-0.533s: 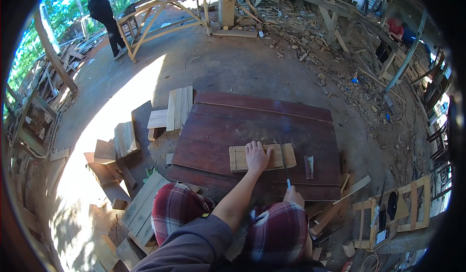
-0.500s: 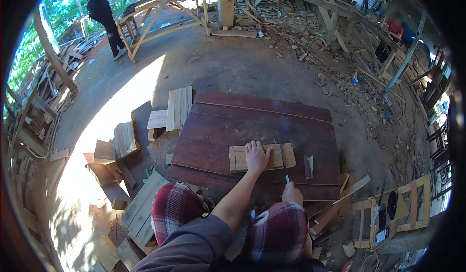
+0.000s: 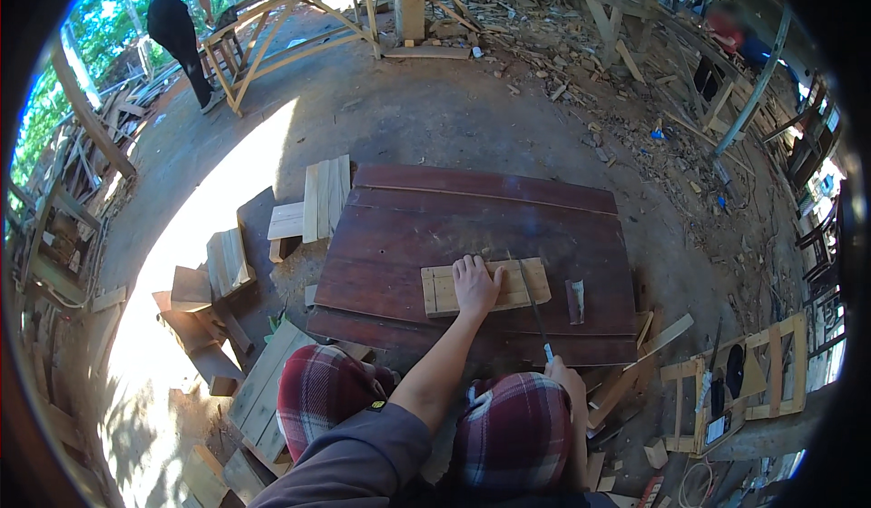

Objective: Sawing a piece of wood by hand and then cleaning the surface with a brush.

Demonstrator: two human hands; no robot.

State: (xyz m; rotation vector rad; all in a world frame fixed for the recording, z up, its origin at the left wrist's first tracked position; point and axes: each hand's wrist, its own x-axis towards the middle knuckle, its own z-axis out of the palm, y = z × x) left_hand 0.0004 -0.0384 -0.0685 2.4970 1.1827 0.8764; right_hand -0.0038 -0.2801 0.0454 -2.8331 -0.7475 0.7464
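A pale wooden board (image 3: 439,292) lies across a dark reddish-brown wooden tabletop (image 3: 381,227) in front of my knees. My left hand (image 3: 474,288) rests on the middle of the board, pressing it down with fingers spread toward its far edge. Over the board's right part runs a long, narrow saw (image 3: 535,311), seen almost edge-on. My right hand (image 3: 566,378) is wrapped round its light blue handle, just off the table's near edge beside my right knee. How deep the blade sits in the wood cannot be seen.
A small strip (image 3: 576,301) lies right of the board. Wood blocks (image 3: 192,288) and planks (image 3: 327,198) are stacked to the left. Wooden frames (image 3: 776,372) lie at the right. Farther off, a person in dark clothes (image 3: 172,23) bends beside a wooden trestle (image 3: 299,50).
My right hand has drawn the saw back toward me, and its handle is now nearer my right knee. My left hand stays on the board. The distant person has bent forward.
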